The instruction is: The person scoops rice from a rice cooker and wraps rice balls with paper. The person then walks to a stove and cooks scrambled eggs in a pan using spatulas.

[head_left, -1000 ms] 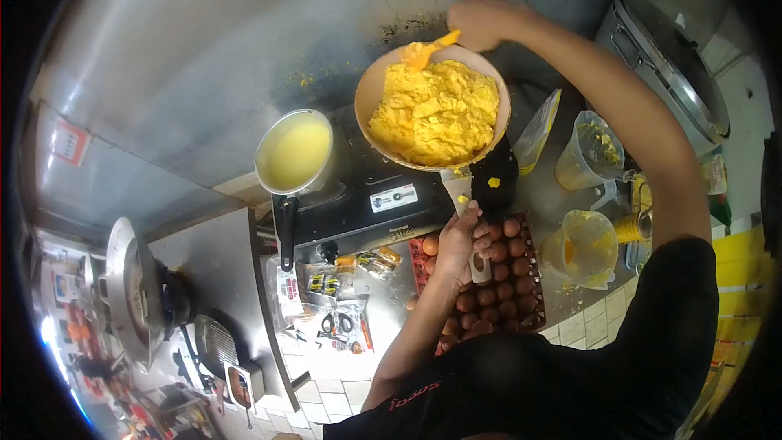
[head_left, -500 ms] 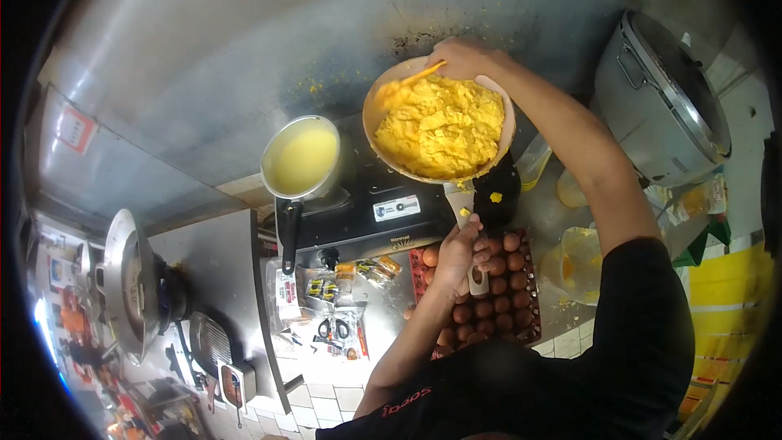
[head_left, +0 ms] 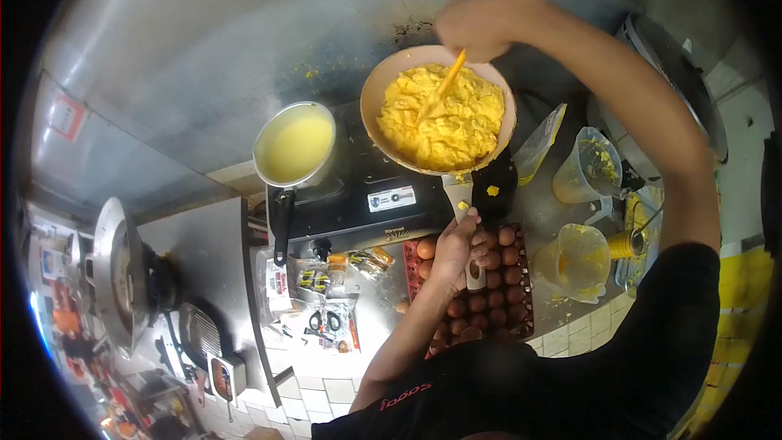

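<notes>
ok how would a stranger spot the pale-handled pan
Find the black stove in the middle, by the metal wall. Over its right half is a wide pan with a pale handle. Unlike the smaller pot nearby, it holds lumpy yellow food and an orange spatula.

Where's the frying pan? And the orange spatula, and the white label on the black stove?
Frying pan [head_left: 371,98]: head view, bare inner wall at the left.
Orange spatula [head_left: 452,77]: head view, on its handle.
White label [head_left: 392,199]: head view, its middle.
</notes>
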{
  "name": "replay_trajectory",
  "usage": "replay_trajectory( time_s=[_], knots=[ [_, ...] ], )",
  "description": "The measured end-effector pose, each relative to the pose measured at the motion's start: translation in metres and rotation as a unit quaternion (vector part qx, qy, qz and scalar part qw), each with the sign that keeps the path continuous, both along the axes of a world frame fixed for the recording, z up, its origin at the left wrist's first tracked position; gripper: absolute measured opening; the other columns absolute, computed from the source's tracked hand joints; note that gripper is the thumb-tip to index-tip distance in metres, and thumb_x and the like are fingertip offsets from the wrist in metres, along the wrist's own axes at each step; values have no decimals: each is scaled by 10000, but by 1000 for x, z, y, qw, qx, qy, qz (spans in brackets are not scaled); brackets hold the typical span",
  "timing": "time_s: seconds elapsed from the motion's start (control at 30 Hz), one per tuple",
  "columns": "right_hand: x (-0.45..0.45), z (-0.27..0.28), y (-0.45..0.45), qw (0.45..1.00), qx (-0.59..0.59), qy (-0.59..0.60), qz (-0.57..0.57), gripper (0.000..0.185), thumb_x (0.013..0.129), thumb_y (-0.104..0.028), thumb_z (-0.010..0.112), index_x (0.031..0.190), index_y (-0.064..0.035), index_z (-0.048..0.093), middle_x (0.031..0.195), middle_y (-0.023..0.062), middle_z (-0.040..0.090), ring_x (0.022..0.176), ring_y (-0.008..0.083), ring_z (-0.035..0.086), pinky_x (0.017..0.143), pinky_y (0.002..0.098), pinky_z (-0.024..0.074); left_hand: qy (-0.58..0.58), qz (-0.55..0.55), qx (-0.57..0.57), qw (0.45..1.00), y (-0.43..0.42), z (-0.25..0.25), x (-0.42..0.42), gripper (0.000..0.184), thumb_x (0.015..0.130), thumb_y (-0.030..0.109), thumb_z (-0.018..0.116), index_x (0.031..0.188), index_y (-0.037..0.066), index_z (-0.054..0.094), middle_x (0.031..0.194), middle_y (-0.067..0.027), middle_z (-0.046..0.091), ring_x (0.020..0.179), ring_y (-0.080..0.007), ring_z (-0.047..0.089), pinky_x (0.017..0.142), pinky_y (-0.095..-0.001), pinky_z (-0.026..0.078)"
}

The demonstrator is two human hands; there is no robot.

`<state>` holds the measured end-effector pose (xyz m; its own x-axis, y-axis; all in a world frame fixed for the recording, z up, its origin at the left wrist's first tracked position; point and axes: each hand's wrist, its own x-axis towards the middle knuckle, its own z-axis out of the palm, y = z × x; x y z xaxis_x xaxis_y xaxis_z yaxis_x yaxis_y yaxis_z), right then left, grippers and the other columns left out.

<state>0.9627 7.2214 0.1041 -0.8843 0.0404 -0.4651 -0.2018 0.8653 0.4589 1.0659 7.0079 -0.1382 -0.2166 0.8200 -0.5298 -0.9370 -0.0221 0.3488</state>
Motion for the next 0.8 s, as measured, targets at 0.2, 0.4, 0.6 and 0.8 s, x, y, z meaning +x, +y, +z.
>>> replay_trajectory(
  time_s=[0.2, 0.4, 0.6, 0.8],
  knots=[
    [57, -18, 18, 978, -199, -64, -6, 151, 757, -165, 620, 798, -35, 684, 764, 193, 652, 696, 376, 620, 633, 467, 479, -9, -4, -7, 1000, 1, -1, -1, 224, 965, 329, 556, 938, 130, 457, 637, 29, 380, 482, -78, 331, 417, -232, 284],
    [46, -115, -4, 992, -23, 46, -113, 234, 743, -164, 646, 915, -25, 722, 952, 173, 704, 895, 339, 688, 764, 421, 558, -37, 12, 26, 999, 0, -3, 0, 228, 969, 307, 557, 961, 132, 413, 653, 17, 378, 487, -77, 335, 409, -245, 286],
    [-2, -80, 36, 984, -13, 102, -143, 194, 780, -163, 600, 883, -50, 721, 875, 181, 687, 824, 351, 673, 718, 438, 532, -29, 10, 39, 999, -1, -4, 0, 211, 971, 308, 553, 960, 161, 402, 659, 24, 385, 492, -78, 344, 420, -244, 301],
    [27, -12, 1, 988, -35, -49, -139, 192, 807, -206, 593, 880, -81, 720, 840, 175, 681, 800, 356, 660, 705, 442, 517, -25, 4, 54, 998, -1, -5, -2, 180, 979, 307, 529, 979, 178, 405, 661, 30, 387, 493, -83, 346, 430, -249, 327]
  ],
)
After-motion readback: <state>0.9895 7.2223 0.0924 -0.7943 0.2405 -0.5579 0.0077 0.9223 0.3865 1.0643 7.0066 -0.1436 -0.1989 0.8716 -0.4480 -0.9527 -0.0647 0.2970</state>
